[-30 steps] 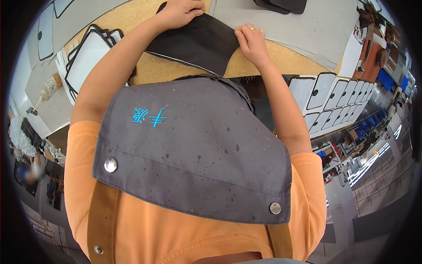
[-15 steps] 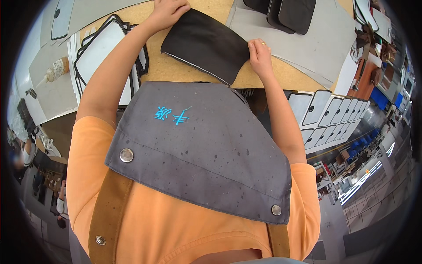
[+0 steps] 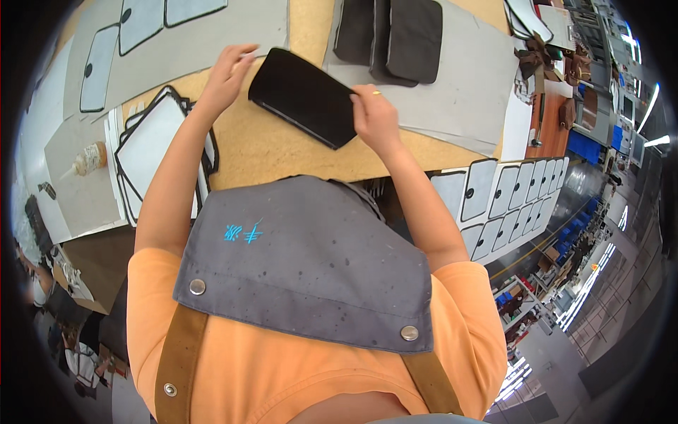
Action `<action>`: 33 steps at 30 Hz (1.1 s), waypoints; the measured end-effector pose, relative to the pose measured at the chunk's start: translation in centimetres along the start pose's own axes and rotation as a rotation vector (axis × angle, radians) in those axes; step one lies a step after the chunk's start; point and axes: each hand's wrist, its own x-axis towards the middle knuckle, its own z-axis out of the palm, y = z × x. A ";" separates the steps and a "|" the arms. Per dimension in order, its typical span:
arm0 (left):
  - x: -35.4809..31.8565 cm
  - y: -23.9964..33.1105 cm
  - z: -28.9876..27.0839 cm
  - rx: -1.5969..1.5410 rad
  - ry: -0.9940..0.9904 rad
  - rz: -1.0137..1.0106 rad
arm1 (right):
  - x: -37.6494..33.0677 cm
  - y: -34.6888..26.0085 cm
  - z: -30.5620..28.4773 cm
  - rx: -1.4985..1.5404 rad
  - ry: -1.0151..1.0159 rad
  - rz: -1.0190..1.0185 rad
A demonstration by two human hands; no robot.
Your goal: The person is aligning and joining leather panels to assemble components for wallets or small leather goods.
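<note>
A black, smooth, leather-like panel, roughly rectangular with rounded corners, is tilted over the tan worktable. My right hand grips its right end, with the thumb on the near face and the fingers behind. Beside the panel's upper left corner is my left hand, apart from it, its thumb and fingers stretched out with a small gap between them. Several dark panels of similar shape lie overlapped on a grey sheet beyond my right hand.
White panels with black edges are piled by my left forearm. Farther left stands a nozzle bottle with amber contents. More edged panels lie at the far left. Past my right forearm, rows of pale panels rest on a white board.
My left hand has let go of the black panel's upper left corner and moved left of it. My right hand still grips the panel, which now sits lower and farther left in view.
</note>
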 end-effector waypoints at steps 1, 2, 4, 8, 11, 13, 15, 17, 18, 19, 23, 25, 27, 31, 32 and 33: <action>-0.5 -0.1 -0.7 -0.029 0.105 -0.022 | 0.9 0.2 -1.5 0.048 0.120 -0.032; -1.2 -0.4 -1.2 -0.003 0.117 -0.070 | 1.6 1.1 -2.9 0.085 0.207 0.001; -3.3 -1.3 -1.7 0.038 0.126 -0.136 | 3.1 3.3 -6.4 0.135 0.389 0.165; -8.4 -0.4 -0.9 0.094 0.029 -0.349 | 6.1 11.2 -9.5 0.707 0.579 0.486; -10.4 0.2 0.2 0.130 -0.079 -0.392 | 4.6 20.7 -6.6 0.250 0.401 0.704; -12.1 0.3 1.0 0.152 -0.081 -0.397 | 5.7 19.9 -4.7 -0.168 0.296 0.803; -12.1 0.3 1.0 0.173 -0.079 -0.410 | 6.0 19.9 -3.5 -0.265 0.320 0.762; -11.5 1.7 0.9 0.143 -0.114 -0.548 | 5.7 19.3 -2.8 -0.388 0.324 0.751; -10.8 1.9 0.6 0.143 -0.120 -0.532 | 5.7 19.2 -3.3 -0.400 0.300 0.757; -9.6 1.8 0.0 0.142 -0.131 -0.513 | 5.4 19.2 -3.9 -0.436 0.251 0.759; -4.3 0.6 -2.7 0.205 -0.029 -0.470 | 4.2 18.7 -6.0 -0.722 0.114 0.687; -1.8 -2.0 -4.3 0.426 0.048 -0.268 | 2.8 18.3 -6.3 -0.683 0.156 0.676; 1.4 -3.4 -5.9 0.639 0.040 -0.219 | 0.9 18.1 -7.1 -0.575 0.195 0.653; 7.0 -8.3 -8.3 1.154 0.071 0.084 | -2.9 16.1 -9.3 -0.331 0.214 0.591; 8.0 -8.8 -8.5 1.330 -0.007 0.142 | -3.5 15.1 -9.9 -0.291 0.194 0.582; 9.0 -8.9 -8.2 1.321 0.001 0.143 | -4.1 14.0 -10.6 -0.302 0.196 0.578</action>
